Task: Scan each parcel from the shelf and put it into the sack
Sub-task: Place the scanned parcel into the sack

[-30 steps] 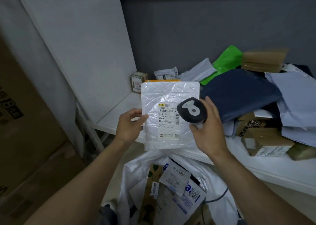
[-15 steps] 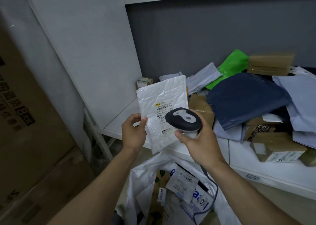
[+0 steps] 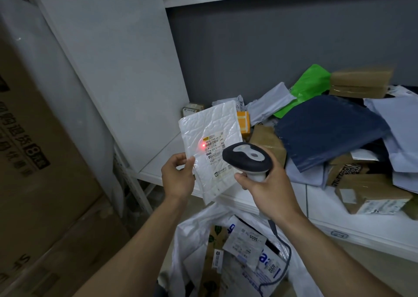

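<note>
Before the shelf, above the open sack, pinches the tilted parcel by its left edge with the left hand; grips the scanner in the right hand, fingers curled round its handle, red dot on the label.

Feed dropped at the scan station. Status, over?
Hands: left hand pinches white bubble mailer; right hand grips grey handheld scanner. Mailer's label shows red scan dot. Below, white sack open, drop path unobstructed.
</note>
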